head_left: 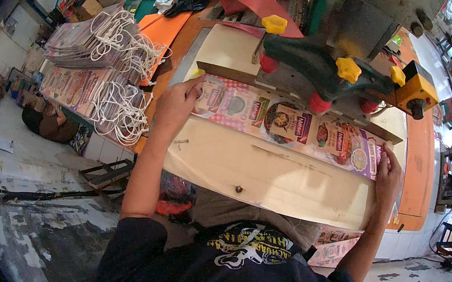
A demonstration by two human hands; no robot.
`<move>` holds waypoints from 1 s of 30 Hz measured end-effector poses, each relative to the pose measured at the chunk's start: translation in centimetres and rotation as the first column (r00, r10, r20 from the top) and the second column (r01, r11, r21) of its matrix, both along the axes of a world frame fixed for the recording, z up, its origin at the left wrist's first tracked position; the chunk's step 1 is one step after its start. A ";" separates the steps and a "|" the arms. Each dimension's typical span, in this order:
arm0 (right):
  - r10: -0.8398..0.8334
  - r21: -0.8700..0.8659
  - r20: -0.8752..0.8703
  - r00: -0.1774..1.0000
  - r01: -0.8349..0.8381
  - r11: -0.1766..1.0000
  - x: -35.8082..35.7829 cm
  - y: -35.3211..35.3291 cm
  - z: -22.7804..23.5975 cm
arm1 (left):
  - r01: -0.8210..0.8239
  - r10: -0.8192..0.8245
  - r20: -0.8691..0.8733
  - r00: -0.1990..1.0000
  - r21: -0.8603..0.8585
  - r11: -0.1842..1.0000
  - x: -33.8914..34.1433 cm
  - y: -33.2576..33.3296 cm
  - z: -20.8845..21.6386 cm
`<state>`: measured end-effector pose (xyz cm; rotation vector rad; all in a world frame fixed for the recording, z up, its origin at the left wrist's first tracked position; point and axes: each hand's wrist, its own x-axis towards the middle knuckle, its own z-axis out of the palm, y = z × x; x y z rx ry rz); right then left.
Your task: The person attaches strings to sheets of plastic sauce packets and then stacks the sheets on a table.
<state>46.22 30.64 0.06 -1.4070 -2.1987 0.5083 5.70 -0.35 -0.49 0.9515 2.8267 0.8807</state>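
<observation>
A long printed sheet (274, 121), with food pictures and a red checked pattern, lies flat across the cream work surface (268, 169). Its far edge runs along the metal bar (229, 73) of a machine. At the sheet's left end my left hand (178, 103) is closed on the edge, thumb and fingers together. My right hand (389, 179) grips the opposite end in the same way, its fingertips at the corner. Above the sheet's far side stands the dark green machine frame (311, 61), with yellow knobs (348, 70) and red round parts (319, 103).
Stacked printed pieces with white cords (122, 42) stand on the left. Behind lie red sheet material (255, 9) and a black plastic bag (187, 3). A yellow box with a black knob (417, 89) juts out at right. Another person (51, 122) is low at far left.
</observation>
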 end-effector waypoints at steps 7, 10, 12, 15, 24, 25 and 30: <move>0.038 0.044 -0.056 0.998 -0.036 0.998 0.3 0.1 -0.6 | -0.008 0.008 -0.028 1.000 0.017 1.000 0.5 0.0 0.4; 0.017 -0.055 -0.113 0.993 -0.023 0.998 0.4 -0.1 -0.4 | 0.012 -0.012 -0.067 0.998 -0.001 1.000 0.6 0.3 0.8; -0.011 -0.120 -0.161 0.987 -0.008 0.993 1.3 1.0 -1.7 | 0.030 -0.030 -0.008 1.000 -0.038 0.999 0.9 0.9 1.5; 0.025 0.047 -0.062 0.998 -0.022 0.999 0.9 1.0 -1.6 | 0.030 -0.035 -0.142 0.989 -0.037 0.999 -0.3 -0.2 -0.8; -0.027 0.074 0.009 1.000 0.027 0.997 1.3 1.1 -1.4 | -0.027 0.034 0.104 0.994 -0.072 0.997 -0.7 0.8 -0.6; -0.019 0.084 -0.001 1.000 0.019 0.996 1.5 1.2 -1.6 | 0.008 -0.009 0.144 0.990 0.007 1.000 -0.9 0.7 -1.0; -0.039 0.095 0.049 0.998 0.034 0.995 1.4 1.0 -1.4 | 0.093 -0.093 0.000 0.996 0.042 0.995 -0.9 0.6 -1.0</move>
